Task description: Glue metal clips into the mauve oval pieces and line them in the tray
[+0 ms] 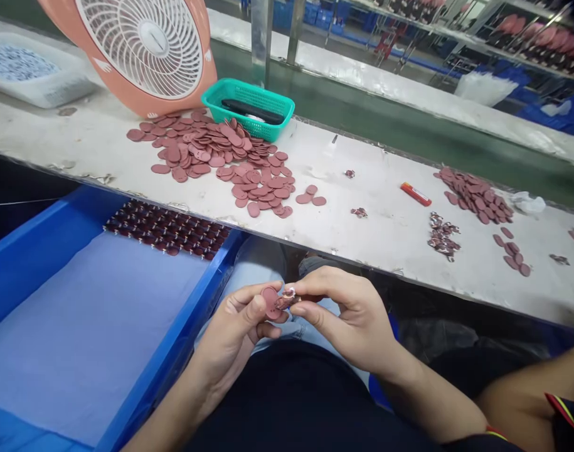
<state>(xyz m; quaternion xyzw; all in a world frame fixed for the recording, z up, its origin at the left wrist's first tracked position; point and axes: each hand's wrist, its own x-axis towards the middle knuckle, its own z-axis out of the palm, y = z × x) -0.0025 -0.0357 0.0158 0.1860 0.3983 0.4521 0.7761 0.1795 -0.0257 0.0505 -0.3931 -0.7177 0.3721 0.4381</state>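
Over my lap, my left hand [244, 320] pinches a dusty-red oval disc [270, 302] with small holes between thumb and fingers. My right hand [345, 311] grips a small shiny metal-and-red piece [289, 297] by its edge, and this piece meets the disc's right side. Whether the two are joined I cannot tell. Beyond my hands, a big pile of similar red discs [216, 147] lies on the worktable [310, 232]. Small clumps of metal-and-red pieces [443, 237] lie farther right on the tabletop.
At left, a blue crate [174, 342] holds rows of dark red assembled pieces [167, 227] on a pale sheet. An orange fan [112, 78], a green basket [249, 103] and a white tub [42, 81] stand behind. A red lighter [415, 194] lies right. Another person's arm [531, 389] is close by.
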